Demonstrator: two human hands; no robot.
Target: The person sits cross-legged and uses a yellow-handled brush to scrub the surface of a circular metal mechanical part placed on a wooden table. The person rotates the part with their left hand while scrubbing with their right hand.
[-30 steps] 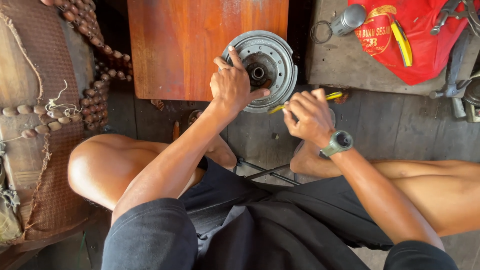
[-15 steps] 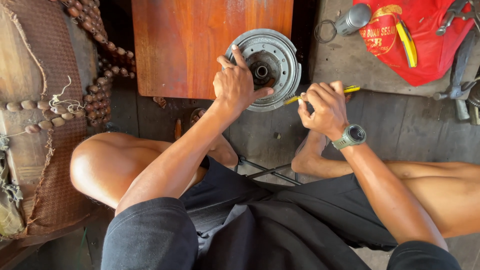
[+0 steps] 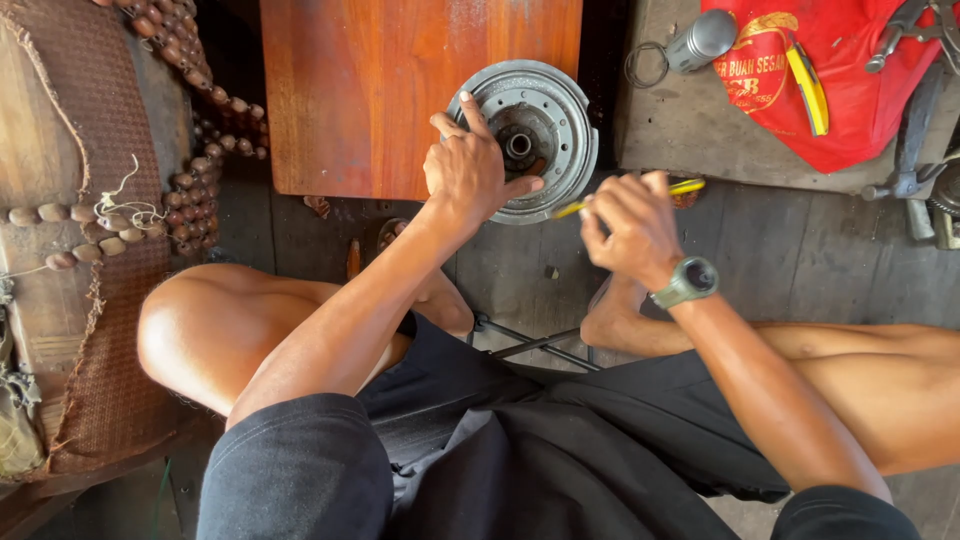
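Note:
A round grey metal drum (image 3: 545, 105) with a central hub lies on the right corner of a reddish wooden board (image 3: 380, 90). My left hand (image 3: 468, 170) rests on the drum's left side, fingers spread over its rim and thumb along its lower edge. My right hand (image 3: 628, 225) grips a thin yellow-handled tool (image 3: 685, 186) just right of the drum; its tip points at the drum's lower right edge. A grey-green watch (image 3: 686, 282) sits on my right wrist.
A red plastic bag (image 3: 850, 90) with a yellow-handled tool (image 3: 806, 88) on it lies at top right on a grey slab. A small metal cylinder (image 3: 700, 40) and metal hand tools (image 3: 915, 150) lie nearby. Strings of brown beads (image 3: 190, 190) hang on the left. My bare knees spread below.
My right hand with the yellow tool moved right and up half a second ago, then came back left and down toward the drum's edge. My left hand has stayed on the drum.

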